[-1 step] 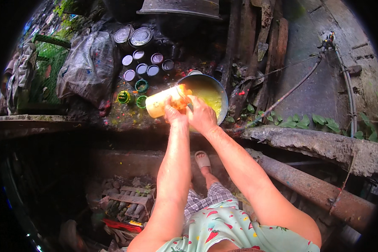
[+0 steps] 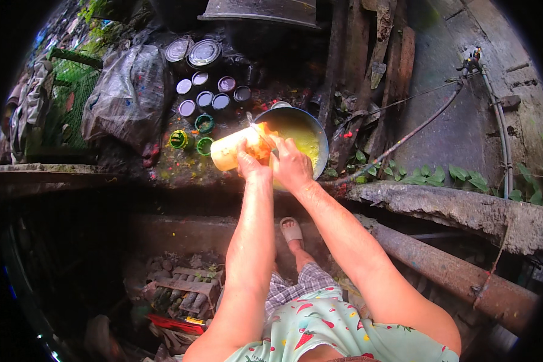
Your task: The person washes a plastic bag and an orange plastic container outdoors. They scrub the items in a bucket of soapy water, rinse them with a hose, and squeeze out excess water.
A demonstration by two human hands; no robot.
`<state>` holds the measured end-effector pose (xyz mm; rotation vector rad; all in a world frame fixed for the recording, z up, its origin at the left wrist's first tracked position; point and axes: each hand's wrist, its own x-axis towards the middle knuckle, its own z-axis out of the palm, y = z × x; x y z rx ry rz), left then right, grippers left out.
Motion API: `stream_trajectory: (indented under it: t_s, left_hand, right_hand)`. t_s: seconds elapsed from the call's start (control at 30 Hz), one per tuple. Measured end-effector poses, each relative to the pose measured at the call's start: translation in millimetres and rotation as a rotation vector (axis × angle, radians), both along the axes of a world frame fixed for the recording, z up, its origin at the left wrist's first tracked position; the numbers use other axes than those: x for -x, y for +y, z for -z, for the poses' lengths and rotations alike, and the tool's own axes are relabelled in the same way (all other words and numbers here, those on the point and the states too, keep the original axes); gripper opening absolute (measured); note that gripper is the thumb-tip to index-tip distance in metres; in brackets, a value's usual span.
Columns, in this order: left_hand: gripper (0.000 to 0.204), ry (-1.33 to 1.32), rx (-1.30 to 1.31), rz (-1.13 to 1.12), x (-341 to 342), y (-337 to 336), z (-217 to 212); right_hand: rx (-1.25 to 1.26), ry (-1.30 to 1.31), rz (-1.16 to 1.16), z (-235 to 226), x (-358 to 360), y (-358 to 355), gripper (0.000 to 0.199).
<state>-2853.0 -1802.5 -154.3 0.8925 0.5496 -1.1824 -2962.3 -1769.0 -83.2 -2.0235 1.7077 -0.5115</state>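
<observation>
A cylindrical can (image 2: 228, 152), glaring pale in the bright light and smeared yellow-orange, lies tilted almost on its side, its mouth toward a wide round basin (image 2: 324, 140). My left hand (image 2: 253, 164) is wrapped round the can from below. At the can's mouth, by an orange smear (image 2: 265, 128), my right hand (image 2: 293, 165) is closed with curled fingers; a thin grey edge shows beside them, too little to name. Yellow paint (image 2: 306, 145) covers the basin's inside, under and beyond my right hand.
Several closed paint cans (image 2: 204, 53) stand left of the basin, with green-rimmed open pots (image 2: 204, 123) and a yellow-green pot (image 2: 178, 139) nearer. A crumpled plastic sheet (image 2: 127, 90) lies further left. Wooden planks (image 2: 398, 66), a concrete ledge (image 2: 440, 204) and a rusty pipe (image 2: 446, 265) are at right.
</observation>
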Motion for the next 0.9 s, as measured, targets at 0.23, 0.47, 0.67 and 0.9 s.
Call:
stream_trajectory:
  t_s: [0.23,0.47,0.67,0.9]
  left_hand:
    - [0.055,-0.148,-0.252,-0.037,8.8,-0.4,-34.0]
    - [0.047,-0.477,-0.051,-0.006,-11.8,2.0,-32.1]
    - [0.052,-0.562,0.152,0.059,-28.2,5.5,-40.4]
    - [0.061,-0.589,0.285,-0.032,-31.8,-10.2,-52.2]
  right_hand:
    - [0.224,-0.097,-0.102,4.7,4.1,-13.5,0.033]
    - [0.098,-0.282,-0.15,-15.2,5.5,-33.4,0.032]
    - [0.029,-0.423,-0.126,-26.5,5.7,-75.4,0.026]
    - [0.192,-0.37,-0.129,-41.6,-11.8,-73.9,0.017]
